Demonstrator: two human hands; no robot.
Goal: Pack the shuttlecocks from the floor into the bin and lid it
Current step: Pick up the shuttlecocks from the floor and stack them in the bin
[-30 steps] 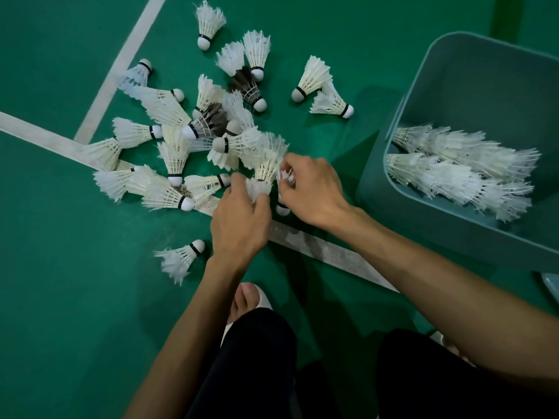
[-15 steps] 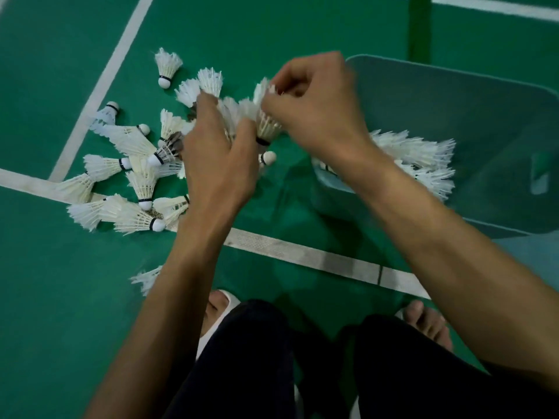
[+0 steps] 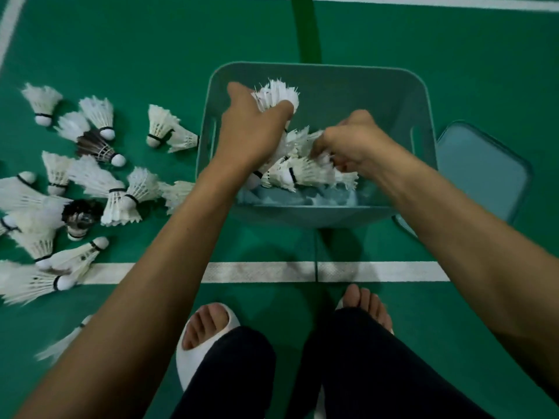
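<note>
The held stack (image 3: 276,96) of shuttlecocks is over the bin (image 3: 317,67). Its long axis runs from the far rim toward me, with the feather skirts fanned out at the far end and a white cork tip with a black band poking out under my left wrist. My left hand (image 3: 251,131) is wrapped round the middle of that stack. My right hand (image 3: 354,143) sits apart from it, lower in the bin, fingers curled into the feather ends of the binned shuttlecocks (image 3: 298,173). Those lie roughly crosswise on the bottom, corks toward the left wall. The feathers look stiff, ribbed and frayed at the tips, and the corks are smooth and rounded. The bin is a pale teal plastic tub with rounded corners and a slot handle in each side wall. Its flat matching lid (image 3: 481,173) lies on the floor just to its right. To the left, the loose shuttlecocks (image 3: 93,179) are scattered on the green court floor (image 3: 121,55), pointing every way. Two dark-feathered ones (image 3: 93,145) are among the white. A white line (image 3: 260,272) crosses near my feet, which are in white slippers (image 3: 193,370).
</note>
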